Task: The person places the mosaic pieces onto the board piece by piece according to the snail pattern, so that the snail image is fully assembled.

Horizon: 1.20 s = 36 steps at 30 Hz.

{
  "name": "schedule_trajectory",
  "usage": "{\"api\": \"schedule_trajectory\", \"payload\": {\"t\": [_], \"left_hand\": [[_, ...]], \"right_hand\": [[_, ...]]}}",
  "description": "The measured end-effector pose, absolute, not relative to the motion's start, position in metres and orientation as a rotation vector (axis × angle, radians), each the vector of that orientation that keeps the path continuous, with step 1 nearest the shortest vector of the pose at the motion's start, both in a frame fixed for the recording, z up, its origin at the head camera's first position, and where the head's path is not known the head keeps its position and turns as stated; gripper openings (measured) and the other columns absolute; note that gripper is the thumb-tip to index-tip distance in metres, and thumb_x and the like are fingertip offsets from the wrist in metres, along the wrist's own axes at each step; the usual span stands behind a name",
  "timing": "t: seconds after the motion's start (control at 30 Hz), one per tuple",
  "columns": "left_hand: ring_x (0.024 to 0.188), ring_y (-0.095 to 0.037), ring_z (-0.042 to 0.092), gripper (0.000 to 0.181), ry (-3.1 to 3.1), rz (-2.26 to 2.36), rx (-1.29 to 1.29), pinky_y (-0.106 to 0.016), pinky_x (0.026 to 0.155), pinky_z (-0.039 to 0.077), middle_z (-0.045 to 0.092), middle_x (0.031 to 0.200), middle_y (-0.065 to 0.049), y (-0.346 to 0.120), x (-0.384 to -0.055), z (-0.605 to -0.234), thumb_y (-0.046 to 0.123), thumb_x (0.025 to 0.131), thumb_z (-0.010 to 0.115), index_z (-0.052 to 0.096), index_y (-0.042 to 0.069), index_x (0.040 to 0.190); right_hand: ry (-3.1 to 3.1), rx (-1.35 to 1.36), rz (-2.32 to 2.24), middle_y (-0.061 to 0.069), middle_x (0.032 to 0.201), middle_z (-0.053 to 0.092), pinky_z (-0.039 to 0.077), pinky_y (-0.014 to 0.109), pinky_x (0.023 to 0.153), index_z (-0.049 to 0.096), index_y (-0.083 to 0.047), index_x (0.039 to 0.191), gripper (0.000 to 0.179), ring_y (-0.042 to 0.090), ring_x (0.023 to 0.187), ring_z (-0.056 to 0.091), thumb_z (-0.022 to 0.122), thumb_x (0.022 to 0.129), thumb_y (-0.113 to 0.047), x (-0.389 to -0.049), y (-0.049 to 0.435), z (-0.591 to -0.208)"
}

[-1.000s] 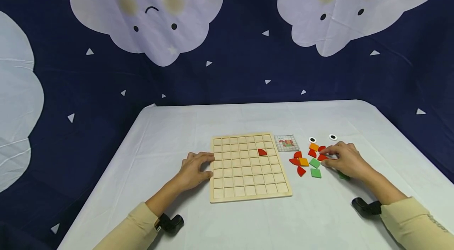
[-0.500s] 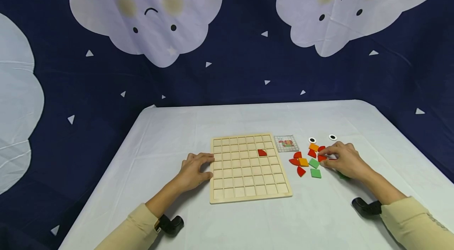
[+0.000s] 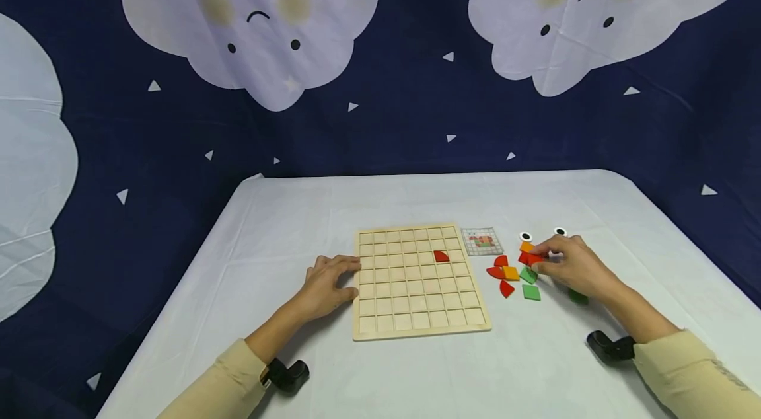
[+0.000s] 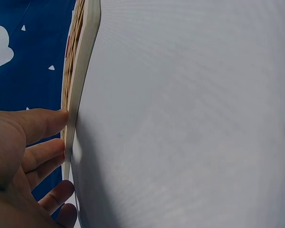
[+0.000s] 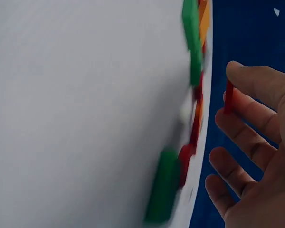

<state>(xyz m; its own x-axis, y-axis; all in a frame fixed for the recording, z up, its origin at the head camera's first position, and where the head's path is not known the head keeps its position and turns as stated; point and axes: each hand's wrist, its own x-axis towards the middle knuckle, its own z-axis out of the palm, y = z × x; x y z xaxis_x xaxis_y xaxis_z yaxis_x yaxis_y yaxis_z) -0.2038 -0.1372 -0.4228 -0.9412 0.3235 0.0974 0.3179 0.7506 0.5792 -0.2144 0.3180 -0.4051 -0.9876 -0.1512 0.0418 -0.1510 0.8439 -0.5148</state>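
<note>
In the head view a wooden grid board [image 3: 416,287] lies flat, with one red quarter-circle piece [image 3: 441,256] in a cell toward its upper right. My left hand [image 3: 324,287] rests at the board's left edge, thumb and fingertips against the side; the left wrist view shows the fingers loosely extended along the wooden rim [image 4: 80,71]. Over the loose pieces on the right, my right hand [image 3: 575,266] pinches a red tile [image 5: 229,97] between thumb and fingers, held up off the table in the right wrist view. The fingers partly hide the pieces under them.
A small picture card [image 3: 482,242] lies by the board's upper right corner. Around the right hand are red quarter-circles [image 3: 507,289], an orange square [image 3: 510,273], green tiles [image 3: 532,292] and two white-and-black eye discs [image 3: 526,236]. A white cloth covers the table [image 3: 285,221].
My right hand has lifted a red tile from among the pieces and shifted slightly left, uncovering more of the green tile near its wrist. The left hand stays at the board's edge.
</note>
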Motion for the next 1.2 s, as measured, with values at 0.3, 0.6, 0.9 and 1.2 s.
{"api": "schedule_trajectory", "payload": {"t": [0.3, 0.6, 0.9, 1.2], "left_hand": [[0.110, -0.022, 0.043, 0.044, 2.941, 0.966, 0.531, -0.041, 0.087, 0.028, 0.056, 0.134, 0.001, -0.137, -0.204, -0.422, 0.016, 0.079, 0.072, 0.062, 0.012, 0.123], [0.110, -0.022, 0.042, 0.044, 2.944, 0.962, 0.525, -0.042, 0.087, 0.028, 0.056, 0.134, 0.001, -0.137, -0.205, -0.424, 0.016, 0.079, 0.071, 0.063, 0.012, 0.123], [0.110, -0.022, 0.042, 0.044, 2.945, 0.962, 0.529, -0.042, 0.087, 0.028, 0.056, 0.134, 0.002, -0.136, -0.205, -0.426, 0.015, 0.079, 0.071, 0.063, 0.012, 0.122], [0.110, -0.022, 0.042, 0.044, 2.939, 0.966, 0.527, -0.042, 0.087, 0.028, 0.055, 0.135, 0.002, -0.137, -0.205, -0.426, 0.015, 0.079, 0.071, 0.062, 0.012, 0.123]], "right_hand": [[3.006, -0.421, -0.906, 0.008, 0.105, 0.067, 0.039, 0.034, 0.075, 0.070, -0.011, 0.106, 0.027, 0.026, 0.095, 0.046, 0.071, 0.081, -0.022, -0.221, 0.277, -0.399], [2.959, -0.558, -0.955, 0.001, 0.107, 0.066, 0.042, 0.040, 0.083, 0.071, -0.020, 0.101, 0.025, 0.022, 0.099, 0.048, 0.075, 0.079, -0.030, -0.229, 0.226, -0.404], [2.921, -0.715, -0.939, -0.001, 0.104, 0.068, 0.034, 0.034, 0.081, 0.073, -0.018, 0.101, 0.025, 0.017, 0.094, 0.045, 0.076, 0.077, -0.026, -0.237, 0.193, -0.411], [2.953, -0.763, -0.828, -0.005, 0.100, 0.065, 0.029, 0.033, 0.079, 0.074, -0.020, 0.099, 0.024, 0.016, 0.092, 0.046, 0.076, 0.076, -0.025, -0.239, 0.183, -0.413]]}}
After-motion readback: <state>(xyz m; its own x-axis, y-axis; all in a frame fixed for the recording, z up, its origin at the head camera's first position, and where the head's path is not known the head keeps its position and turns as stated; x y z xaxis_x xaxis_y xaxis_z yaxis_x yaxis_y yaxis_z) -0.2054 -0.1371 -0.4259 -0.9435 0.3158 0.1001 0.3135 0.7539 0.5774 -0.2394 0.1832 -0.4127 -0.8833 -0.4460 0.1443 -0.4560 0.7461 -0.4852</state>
